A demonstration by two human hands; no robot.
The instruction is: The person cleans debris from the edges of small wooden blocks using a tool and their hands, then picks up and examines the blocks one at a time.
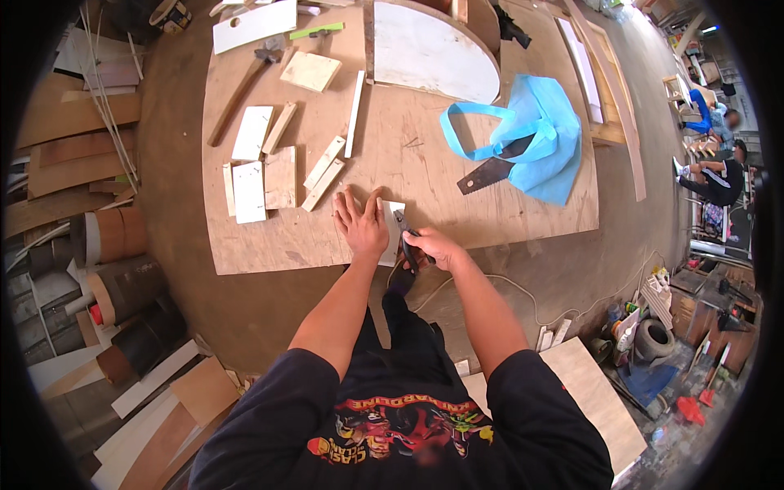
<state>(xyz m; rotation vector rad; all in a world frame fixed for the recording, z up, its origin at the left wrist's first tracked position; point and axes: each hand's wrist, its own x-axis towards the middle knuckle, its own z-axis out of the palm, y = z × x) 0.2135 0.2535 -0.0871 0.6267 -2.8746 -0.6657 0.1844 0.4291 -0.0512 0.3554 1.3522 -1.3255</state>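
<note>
At the table's near edge my right hand [434, 247] is closed round the dark handles of a pair of pliers [408, 243]. The pliers' metal jaws rest against a small white board [392, 254] lying at the edge. What the jaws grip, if anything, is too small to make out. My left hand [362, 224] lies flat beside the pliers, fingers spread, pressing on the white board's left side and the wooden table [294, 245]. Up and to the left of it are two narrow wood strips [324, 184].
Beyond my hands lie white and bare wood blocks [249, 192], a hammer [245, 94] and a curved white panel [429, 49]. On the right a blue cloth bag [549, 155] partly covers a saw [487, 175]. A cable [523, 292] runs over the floor. Two people sit far right.
</note>
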